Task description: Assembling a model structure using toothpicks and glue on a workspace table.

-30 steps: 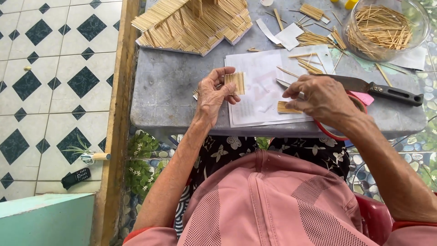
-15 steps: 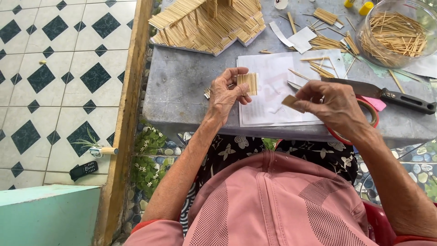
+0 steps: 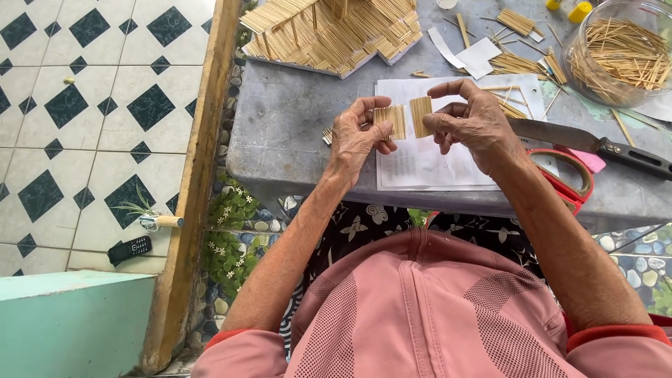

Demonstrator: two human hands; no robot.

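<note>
My left hand (image 3: 355, 135) pinches a small flat panel of glued thin sticks (image 3: 391, 121) above the grey table (image 3: 280, 126). My right hand (image 3: 472, 119) grips a second small stick panel (image 3: 421, 115) right beside the first, their edges nearly touching. Both panels hover over a white sheet of paper (image 3: 427, 164) lying on the table.
A model house of sticks (image 3: 336, 31) stands at the table's back. A clear jar of loose sticks (image 3: 619, 52) is at the back right. A large knife (image 3: 595, 145) and red-handled scissors (image 3: 577, 175) lie to the right. Small stick bundles and paper scraps (image 3: 483, 56) lie behind.
My right hand lifted its stick panel off the paper and brought it leftward next to the panel in my left hand. The view shifted so the table sits lower.
</note>
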